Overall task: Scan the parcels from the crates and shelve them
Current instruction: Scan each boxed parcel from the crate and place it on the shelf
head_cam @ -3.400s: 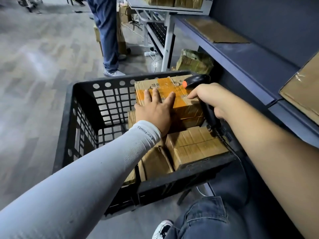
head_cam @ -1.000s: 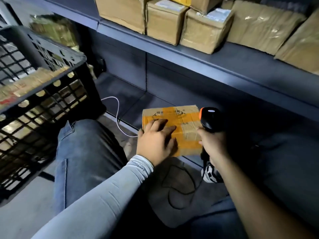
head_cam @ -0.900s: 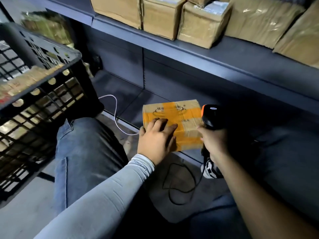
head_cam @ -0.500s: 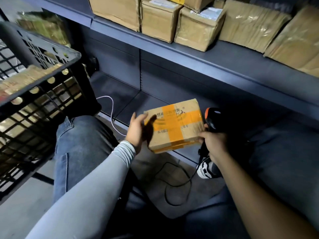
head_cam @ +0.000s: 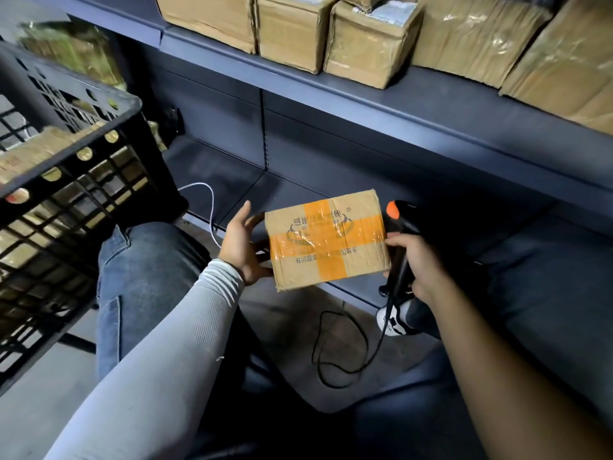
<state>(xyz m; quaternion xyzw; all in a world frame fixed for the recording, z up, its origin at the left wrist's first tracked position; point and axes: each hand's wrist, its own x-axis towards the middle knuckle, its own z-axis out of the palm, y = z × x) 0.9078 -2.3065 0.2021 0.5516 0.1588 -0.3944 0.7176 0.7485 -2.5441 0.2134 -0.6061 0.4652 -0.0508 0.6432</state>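
Observation:
A cardboard parcel [head_cam: 326, 239] crossed with orange tape is held up in front of the dark bottom shelf [head_cam: 238, 190], its printed face tilted toward me. My left hand [head_cam: 240, 244] grips its left edge, fingers behind the box. My right hand [head_cam: 416, 263] holds a black barcode scanner [head_cam: 399, 227] with an orange tip and touches the parcel's right edge with its fingertips. The black plastic crate [head_cam: 66, 180] at left holds more cardboard parcels, seen through its lattice.
The upper shelf [head_cam: 381, 104] carries several taped cardboard boxes [head_cam: 368, 41]. A white cable [head_cam: 205, 200] runs along the bottom shelf, and the scanner's black cord [head_cam: 341, 346] loops on the floor. My knees in jeans sit left and right of the parcel.
The parcel came out of the crate and over to the shelf. Within the last second my left hand slid from its top to its left edge, and the box tipped up to face me.

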